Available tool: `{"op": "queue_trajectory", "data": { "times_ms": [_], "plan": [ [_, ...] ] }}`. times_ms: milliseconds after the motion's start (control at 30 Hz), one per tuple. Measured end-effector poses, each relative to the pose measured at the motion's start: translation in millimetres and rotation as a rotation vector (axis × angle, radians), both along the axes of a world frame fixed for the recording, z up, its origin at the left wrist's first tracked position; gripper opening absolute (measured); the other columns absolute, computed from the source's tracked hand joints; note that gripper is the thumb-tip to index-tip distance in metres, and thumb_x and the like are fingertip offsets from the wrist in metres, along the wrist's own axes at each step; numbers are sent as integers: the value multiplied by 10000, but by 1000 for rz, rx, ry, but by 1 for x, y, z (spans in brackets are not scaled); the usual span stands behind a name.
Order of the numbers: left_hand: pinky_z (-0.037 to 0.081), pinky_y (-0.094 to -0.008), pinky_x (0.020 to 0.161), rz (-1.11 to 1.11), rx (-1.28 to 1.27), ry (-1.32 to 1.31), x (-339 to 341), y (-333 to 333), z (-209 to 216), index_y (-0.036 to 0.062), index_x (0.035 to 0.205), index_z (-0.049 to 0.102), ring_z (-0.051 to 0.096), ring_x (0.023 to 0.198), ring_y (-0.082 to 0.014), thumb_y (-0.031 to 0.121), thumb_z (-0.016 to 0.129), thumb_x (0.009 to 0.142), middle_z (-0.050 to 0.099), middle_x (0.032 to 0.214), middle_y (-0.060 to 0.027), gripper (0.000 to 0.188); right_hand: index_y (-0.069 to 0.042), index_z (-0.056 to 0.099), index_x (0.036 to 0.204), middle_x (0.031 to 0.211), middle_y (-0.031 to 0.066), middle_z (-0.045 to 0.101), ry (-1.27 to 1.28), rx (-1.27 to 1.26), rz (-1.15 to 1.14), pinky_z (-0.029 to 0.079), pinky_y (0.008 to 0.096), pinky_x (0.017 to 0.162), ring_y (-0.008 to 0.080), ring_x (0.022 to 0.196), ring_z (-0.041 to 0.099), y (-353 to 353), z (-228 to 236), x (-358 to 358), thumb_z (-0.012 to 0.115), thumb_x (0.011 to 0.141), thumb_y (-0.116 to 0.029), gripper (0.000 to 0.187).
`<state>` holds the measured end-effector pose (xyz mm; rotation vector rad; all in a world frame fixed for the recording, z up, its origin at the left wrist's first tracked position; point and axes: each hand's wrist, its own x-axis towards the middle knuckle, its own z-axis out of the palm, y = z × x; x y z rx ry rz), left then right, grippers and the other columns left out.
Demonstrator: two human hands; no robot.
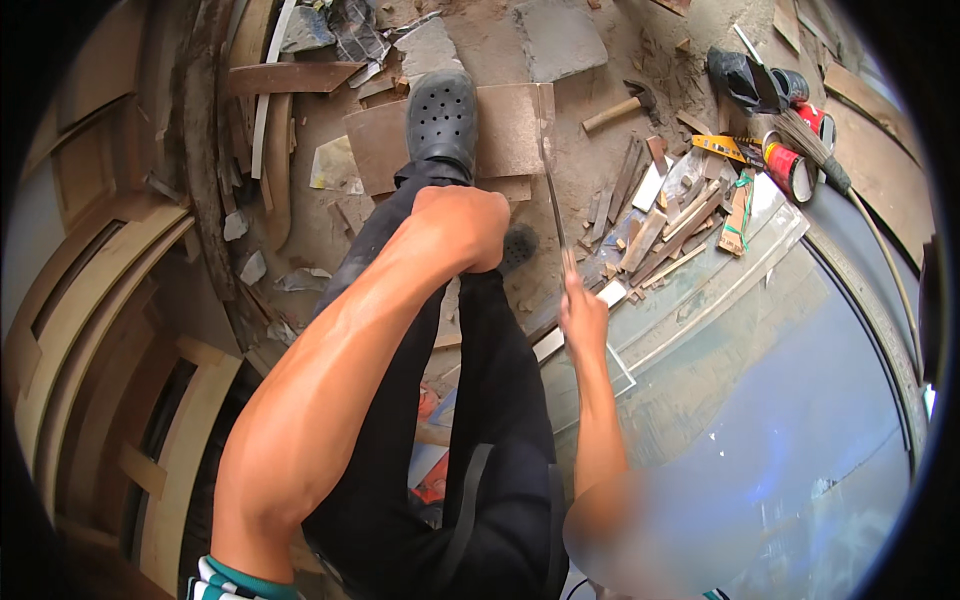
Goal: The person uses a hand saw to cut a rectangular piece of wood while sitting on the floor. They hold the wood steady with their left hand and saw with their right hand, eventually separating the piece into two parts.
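Note:
My right hand is closed round the wooden handle of a handsaw. Its long thin blade, seen nearly edge-on, reaches away to the right end of a flat brown board. A narrow strip lies along that end, by the blade. On the board's left part stands my left foot in a dark clog, while the other clog is on the ground nearer me. My left hand rests over my black-trousered legs, curled like a fist; its fingertips are hidden below it.
A hammer lies beyond the board. Wood offcuts, a yellow level, red cans and a brush crowd the right. A glass sheet spreads at near right. Wooden frames stand at left.

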<state>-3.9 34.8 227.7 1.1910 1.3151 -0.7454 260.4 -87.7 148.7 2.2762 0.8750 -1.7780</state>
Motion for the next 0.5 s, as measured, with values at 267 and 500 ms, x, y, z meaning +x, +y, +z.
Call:
{"op": "queue_trajectory", "data": {
  "times_ms": [267,500],
  "plan": [
    [569,-406,777,-80,121,-90,23,24,5,64,995,774,713,1022,-301,46,698,709,744,1044,-157,297,-66,580,680,524,-12,477,25,222,-48,313,302,435,115,440,433,77,-140,-16,571,986,-487,520],
    [567,-403,760,-51,-5,9,-17,5,-3,69,987,779,718,1001,-305,41,700,683,745,1033,-155,315,-78,529,562,473,-12,442,1,50,-70,299,299,404,114,394,408,5,7,-5,579,970,-526,608]
  ]
}}
